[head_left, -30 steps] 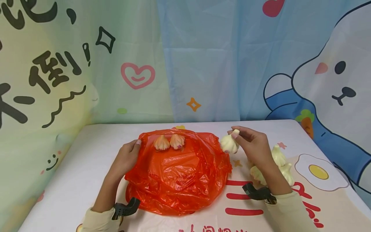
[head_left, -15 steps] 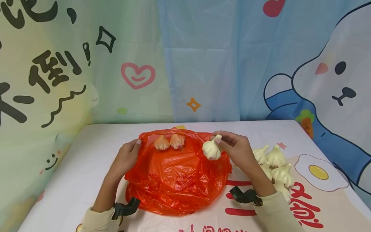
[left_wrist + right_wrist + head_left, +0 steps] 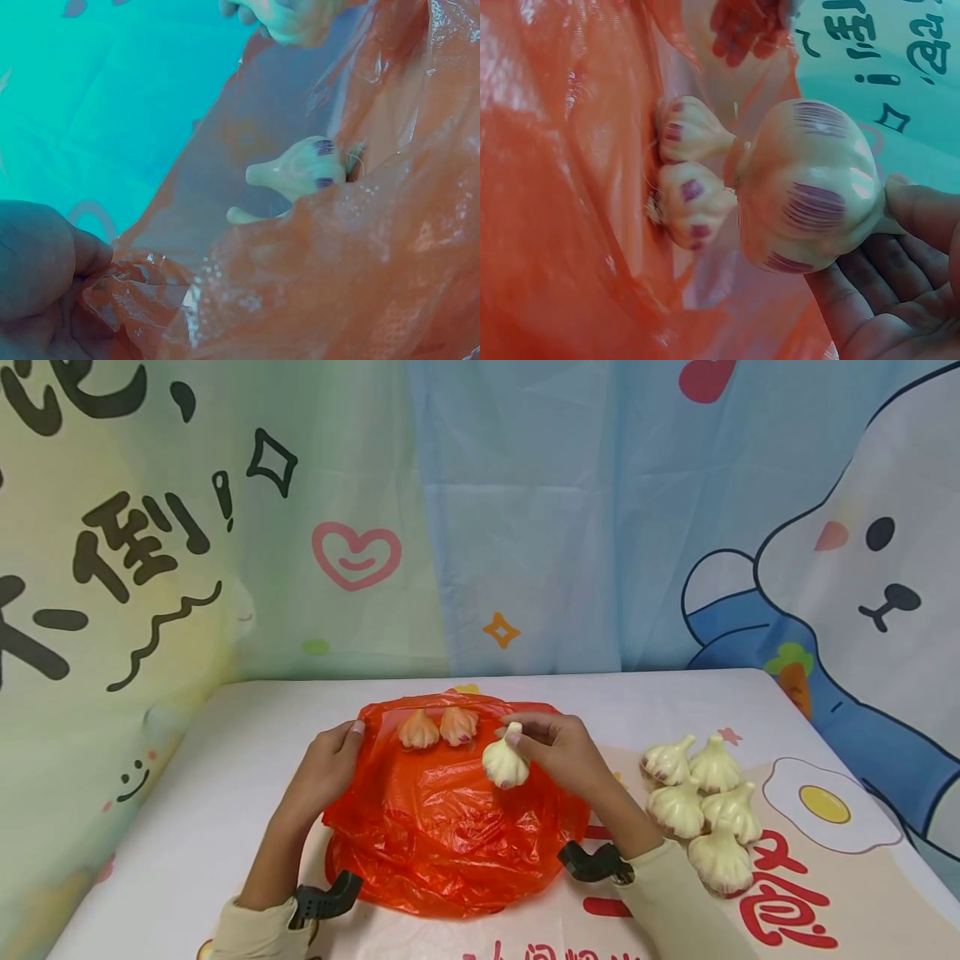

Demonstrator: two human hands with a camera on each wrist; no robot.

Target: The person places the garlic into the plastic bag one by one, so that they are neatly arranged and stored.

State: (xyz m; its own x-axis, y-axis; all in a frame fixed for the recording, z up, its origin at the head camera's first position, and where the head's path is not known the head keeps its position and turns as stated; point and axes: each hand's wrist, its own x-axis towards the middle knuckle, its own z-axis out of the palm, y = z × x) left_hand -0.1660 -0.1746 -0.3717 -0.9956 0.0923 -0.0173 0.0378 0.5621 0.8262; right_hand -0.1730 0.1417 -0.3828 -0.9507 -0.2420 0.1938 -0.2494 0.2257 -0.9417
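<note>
A red plastic bag [image 3: 457, 827] lies on the table, its mouth toward the far side. My left hand [image 3: 333, 768] pinches the bag's left edge between thumb and fingers, as the left wrist view also shows at the gathered film. Inside the bag sit two garlic bulbs [image 3: 694, 202], side by side under the thin plastic. My right hand [image 3: 566, 752] holds another garlic bulb [image 3: 506, 762] by its stem, over the right part of the bag. Purple streaks mark this bulb in the right wrist view, where it overlaps the two in the bag.
Several loose garlic bulbs [image 3: 720, 860] are grouped on the table to the right of my right forearm. The table [image 3: 195, 810] wears a printed cloth with a fried egg [image 3: 825, 806] and red lettering. A printed curtain [image 3: 525, 527] hangs behind the table's far edge.
My right hand has carried the garlic bulb leftward, from beside the bag's right edge to over it. The left hand and the two bulbs in the bag have stayed put.
</note>
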